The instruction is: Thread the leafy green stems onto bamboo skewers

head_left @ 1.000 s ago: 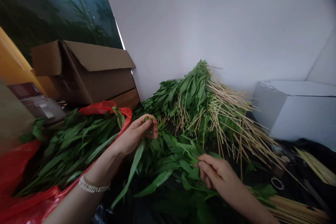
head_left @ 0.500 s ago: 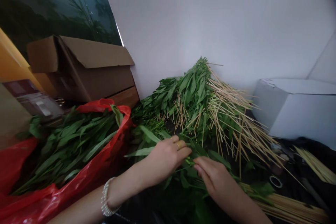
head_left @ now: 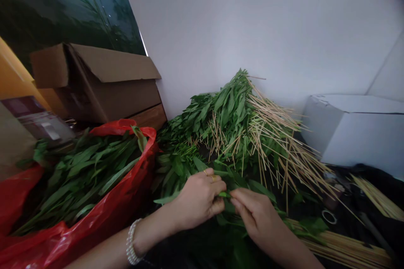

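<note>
Plain pale wall [head_left: 221, 29] at the back, dark glossy panel with leaf shapes [head_left: 91, 17] far left. Open cardboard box [head_left: 123, 67] below the panel, flaps out; small carton [head_left: 41, 119] left of it. Red plastic bag [head_left: 135, 185] near left, mouth wide, stuffed with long green leaves [head_left: 85, 162]. Far centre, against the wall: heaped leafy bunches [head_left: 232, 101], with thin pale sticks [head_left: 280, 124] fanning out to the right. White box [head_left: 362, 134] far right, closed top. Near right: bundle of sticks [head_left: 353, 250] lying flat, second bundle [head_left: 377, 197] beyond it, pale ring [head_left: 329, 217] between, all on dark material.

Left hand [head_left: 202, 193], rings on fingers, beaded bracelet [head_left: 131, 241] on wrist, has its fingers curled in around a green stem [head_left: 224, 194]. Right hand [head_left: 254, 208] pinches the same stem between thumb and forefinger, just beside the left. Stem sits between the two hands, near centre, above loose greens [head_left: 176, 170]. Both hands block part of those greens; the stem is mostly hidden, so it may be more than one piece.
</note>
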### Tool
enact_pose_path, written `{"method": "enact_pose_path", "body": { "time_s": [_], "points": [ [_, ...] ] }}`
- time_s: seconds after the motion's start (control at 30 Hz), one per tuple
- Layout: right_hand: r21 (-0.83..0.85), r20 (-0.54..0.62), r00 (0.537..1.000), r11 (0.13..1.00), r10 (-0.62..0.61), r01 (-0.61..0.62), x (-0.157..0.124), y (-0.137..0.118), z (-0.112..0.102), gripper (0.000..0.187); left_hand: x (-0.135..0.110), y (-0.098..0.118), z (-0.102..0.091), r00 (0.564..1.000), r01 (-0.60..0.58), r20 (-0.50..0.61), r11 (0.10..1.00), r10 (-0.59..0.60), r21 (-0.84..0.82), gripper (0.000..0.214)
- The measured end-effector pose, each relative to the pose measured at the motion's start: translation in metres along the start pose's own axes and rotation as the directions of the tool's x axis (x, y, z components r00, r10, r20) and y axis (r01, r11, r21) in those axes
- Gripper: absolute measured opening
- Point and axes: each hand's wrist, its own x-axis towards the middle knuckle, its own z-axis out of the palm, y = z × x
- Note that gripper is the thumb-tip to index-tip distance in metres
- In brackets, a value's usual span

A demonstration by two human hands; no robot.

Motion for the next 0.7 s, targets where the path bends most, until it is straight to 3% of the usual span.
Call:
{"method": "enact_pose_path", "body": {
  "time_s": [0.03,0.1,0.13,0.17,0.27,0.33,0.4,0.47,0.53,0.6,0.7],
  "points": [
    [0.074,-0.002,1.000,0.997,0.029,-0.029,0.001,-0.001,-0.003,0.029,0.001,-0.007,-0.006,0.990,0.121,-0.065,0.986,-0.129,-0.118,0.014],
    [0.255,0.038,0.991,0.957,0.131,-0.136,0.002,-0.001,-0.008,0.030,0.002,-0.023,-0.025,0.896,0.333,-0.152,0.860,-0.416,-0.388,0.020],
    [0.353,0.084,0.979,0.913,0.186,-0.204,0.002,0.000,-0.009,0.031,0.002,-0.031,-0.036,0.848,0.361,-0.182,0.795,-0.497,-0.488,0.024],
    [0.448,0.141,0.963,0.853,0.230,-0.269,0.003,0.000,-0.008,0.031,0.002,-0.037,-0.046,0.829,0.358,-0.187,0.756,-0.528,-0.548,0.026],
    [0.622,0.276,0.926,0.687,0.258,-0.376,0.004,0.002,-0.003,0.031,0.001,-0.042,-0.064,0.874,0.332,-0.035,0.647,-0.485,-0.687,0.028],
    [0.645,0.303,0.923,0.661,0.238,-0.382,0.004,0.004,0.001,0.030,0.001,-0.036,-0.062,0.889,0.369,0.124,0.530,-0.441,-0.763,0.029],
    [0.593,0.268,0.938,0.730,0.221,-0.341,0.003,0.005,0.004,0.030,0.002,-0.025,-0.052,0.888,0.425,0.262,0.458,-0.378,-0.781,0.030],
    [0.439,0.175,0.971,0.869,0.165,-0.227,0.001,0.005,0.005,0.029,0.002,-0.014,-0.041,0.894,0.445,0.349,0.482,-0.279,-0.755,0.033],
    [0.214,0.061,0.997,0.975,0.053,-0.065,-0.001,0.005,0.006,0.027,0.001,-0.003,-0.031,0.913,0.397,0.369,0.583,-0.173,-0.709,0.033],
    [-0.005,-0.024,0.997,0.998,-0.067,0.067,-0.003,0.005,0.009,0.024,-0.001,0.006,-0.023,0.922,0.340,0.371,0.681,-0.108,-0.648,0.030],
    [-0.220,-0.049,0.985,0.964,-0.163,0.148,-0.005,0.001,0.015,0.025,-0.004,0.013,-0.017,0.919,0.306,0.380,0.792,-0.102,-0.528,0.029]
  ]
}}
